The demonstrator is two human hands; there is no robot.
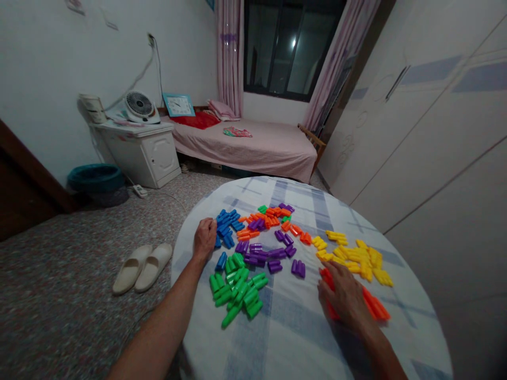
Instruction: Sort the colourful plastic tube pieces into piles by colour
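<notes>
1. The person's right hand (344, 290) lies over the red pieces (376, 306), fingers spread and bent; whether they clamp any cannot be told. These ribbed, glossy, seemingly plastic shapes should be light, stiff, somewhat slippery and hard to break; the long sides look best for a pinch.
2. Left of that hand, well apart, green pieces (237, 290) lie heaped, their rounded tubes joined side by side.
3. Just beyond the right fingers, yellow pieces (360, 258) overlap loosely.
4. The left hand (205, 237) is curled against the blue pieces (226, 221); its fingertips are hidden, so its hold cannot be told.
5. Between the hands, shiny purple pieces (263, 257) lie scattered, with orange pieces (273, 217) farther out.
6. Under both hands spreads a checked tablecloth (293, 327), smooth-looking; far beyond stands a pink-covered bed (253, 150).
</notes>
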